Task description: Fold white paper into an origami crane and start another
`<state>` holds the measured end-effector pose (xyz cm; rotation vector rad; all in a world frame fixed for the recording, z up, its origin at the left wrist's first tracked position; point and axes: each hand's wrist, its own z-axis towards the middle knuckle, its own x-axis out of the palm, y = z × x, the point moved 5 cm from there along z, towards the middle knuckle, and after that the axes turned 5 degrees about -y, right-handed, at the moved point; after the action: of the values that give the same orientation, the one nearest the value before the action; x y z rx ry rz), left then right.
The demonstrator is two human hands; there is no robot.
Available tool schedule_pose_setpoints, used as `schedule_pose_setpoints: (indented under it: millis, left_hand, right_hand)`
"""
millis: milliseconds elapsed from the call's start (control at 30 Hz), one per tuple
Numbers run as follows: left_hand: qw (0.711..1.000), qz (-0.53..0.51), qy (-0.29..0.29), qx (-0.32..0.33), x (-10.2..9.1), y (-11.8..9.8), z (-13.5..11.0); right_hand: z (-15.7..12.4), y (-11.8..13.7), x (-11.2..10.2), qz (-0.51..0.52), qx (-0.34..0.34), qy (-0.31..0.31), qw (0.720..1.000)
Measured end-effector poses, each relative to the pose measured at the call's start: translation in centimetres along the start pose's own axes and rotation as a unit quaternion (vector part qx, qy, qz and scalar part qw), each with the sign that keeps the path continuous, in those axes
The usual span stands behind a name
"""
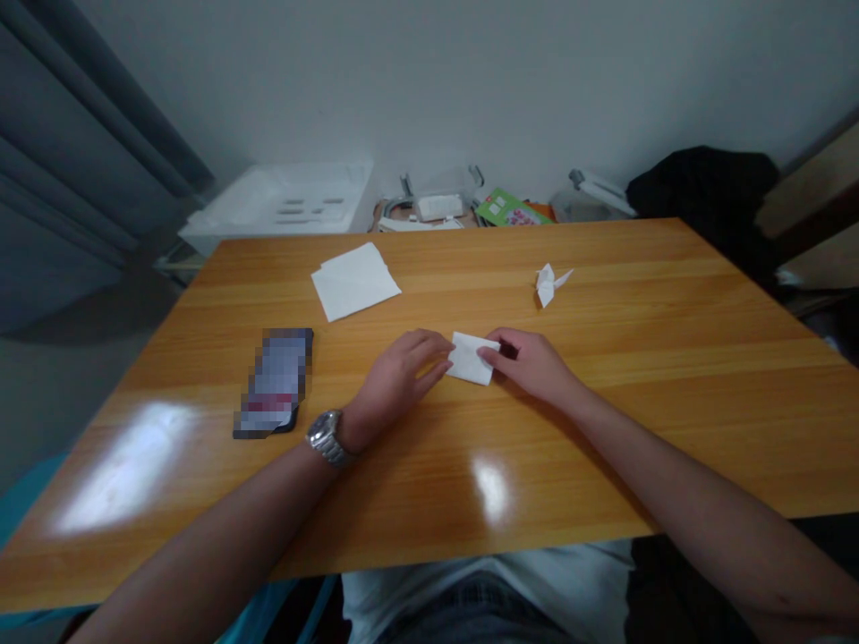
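A small folded square of white paper [470, 360] is in front of me at the middle of the table. My right hand [530, 360] pinches its right edge, thumb on top and fingers behind. At the paper's left edge is my left hand [409, 368], thumb and fingers apart with a gap between them; whether the fingertips touch the paper I cannot tell. A silver watch [327, 438] circles my left wrist. Farther back on the right stands a white origami crane [548, 285].
White paper sheets [355, 282] lie stacked at the back left of the wooden table [429, 501]. A phone [276, 383] with a blurred screen rests left of my left hand. Beyond the far edge are a white tray-like box [282, 201], a green booklet [506, 210] and dark cloth [701, 188].
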<state>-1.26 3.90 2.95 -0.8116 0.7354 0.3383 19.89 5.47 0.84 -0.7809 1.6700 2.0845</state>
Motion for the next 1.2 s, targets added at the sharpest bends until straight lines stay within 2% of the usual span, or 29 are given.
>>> schedule_pose_setpoints:
  millis: [100, 200, 300, 467, 533, 767, 1000, 1200]
  left_hand:
    - [0.994, 0.042, 0.071, 0.073, 0.6, -0.5, -0.4]
    - [0.986, 0.076, 0.112, 0.093, 1.3, -0.2, -0.8]
    - [0.983, 0.096, 0.125, 0.098, 1.8, 0.1, -1.0]
    - [0.977, 0.126, 0.131, 0.108, 1.7, -0.3, -0.6]
    - [0.975, 0.145, 0.132, 0.101, 1.7, -0.4, -0.5]
    - [0.976, 0.170, 0.122, 0.065, 1.6, -0.4, -0.8]
    - [0.972, 0.162, 0.164, 0.049, 1.4, 0.0, -1.3]
    - [0.972, 0.160, 0.161, 0.059, 1.4, 0.2, -1.5]
  right_hand:
    - [0.3, -0.2, -0.5, -0.020, -0.004, -0.010, 1.000]
    - [0.4, -0.3, -0.5, -0.039, -0.011, -0.013, 0.999]
    - [0.6, -0.3, -0.4, -0.079, -0.048, -0.019, 0.996]
    - [0.6, 0.0, -0.8, -0.132, -0.132, -0.084, 0.979]
    - [0.4, 0.3, -1.0, -0.156, -0.162, -0.091, 0.970]
    - [-0.8, 2.5, 0.1, -0.197, -0.270, 0.025, 0.942]
    - [-1.0, 2.3, 0.5, -0.242, -0.254, 0.069, 0.934]
    - [-1.2, 1.7, 0.6, -0.274, -0.261, 0.102, 0.920]
